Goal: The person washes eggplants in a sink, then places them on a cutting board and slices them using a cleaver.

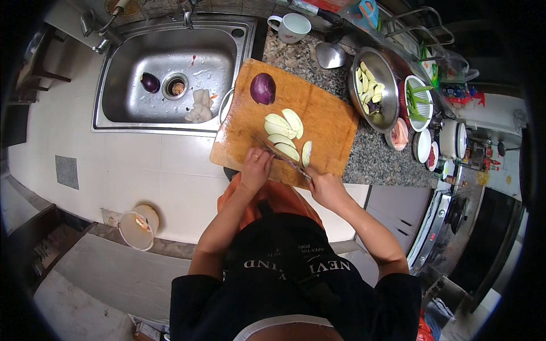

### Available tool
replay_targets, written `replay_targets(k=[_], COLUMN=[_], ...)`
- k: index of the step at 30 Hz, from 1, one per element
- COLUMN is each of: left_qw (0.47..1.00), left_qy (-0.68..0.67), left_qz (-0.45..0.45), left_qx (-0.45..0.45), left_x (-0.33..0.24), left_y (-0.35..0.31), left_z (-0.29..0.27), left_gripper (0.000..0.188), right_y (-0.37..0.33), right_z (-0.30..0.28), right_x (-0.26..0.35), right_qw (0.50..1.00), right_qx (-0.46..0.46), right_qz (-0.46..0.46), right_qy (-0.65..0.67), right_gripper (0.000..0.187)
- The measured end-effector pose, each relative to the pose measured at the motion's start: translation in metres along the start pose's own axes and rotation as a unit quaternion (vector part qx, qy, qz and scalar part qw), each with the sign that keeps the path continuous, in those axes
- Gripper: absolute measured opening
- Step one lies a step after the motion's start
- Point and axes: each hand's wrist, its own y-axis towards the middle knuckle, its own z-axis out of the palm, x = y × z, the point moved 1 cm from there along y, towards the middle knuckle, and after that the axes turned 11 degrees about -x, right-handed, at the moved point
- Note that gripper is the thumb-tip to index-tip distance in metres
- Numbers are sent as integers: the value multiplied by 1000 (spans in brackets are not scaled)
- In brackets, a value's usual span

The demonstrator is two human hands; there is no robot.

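A wooden cutting board [327, 108] lies at a slant on the counter in front of me. My right hand [326, 190] is closed round the handle of a knife [290, 162], whose blade points up and to the left. Beside the blade, my left hand [256, 167] has its fingers curled down at the board's near edge; what they press on is hidden. Pale eggplant slices [292, 120] lie just beyond the blade, and a single slice [306, 153] rests to their right. Farther back on the board sits a purple eggplant piece [263, 88], skin up.
Left of the board, the steel sink [210, 57] holds a small eggplant piece [150, 83] and a whitish lump [200, 107]. On the right stand a steel bowl [391, 94] of cut eggplant and a white basket [420, 108] with green pieces. A mug [293, 27] and turner [330, 55] are behind.
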Motion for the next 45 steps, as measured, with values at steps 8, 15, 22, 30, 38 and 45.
replay_targets(k=[8,15,22,30,38,45], left_qw=[1000,999,1000,999,1000,1000], left_qy=[4,22,0,0,-6,11], left_qz=[-5,-5,-19,26,20,19], left_qx=[-4,-24,15,-29,-17,-19], left_x=[6,2,4,1,9,5], left_y=[-5,-8,-6,-3,-14,-10], left_z=[0,1,3,0,8,4], left_gripper=[10,10,11,9,11,12], right_y=[4,5,38,9,6,10], right_z=[6,11,29,7,15,18], right_x=[-2,3,13,4,-9,-2], right_qw=[999,1000,994,996,996,997], right_qx=[-8,2,-78,-58,-25,-32], right_qz=[-13,-9,-33,-41,-23,-35], right_qy=[29,-9,70,52,87,60], right_gripper=[29,28,20,23,28,26])
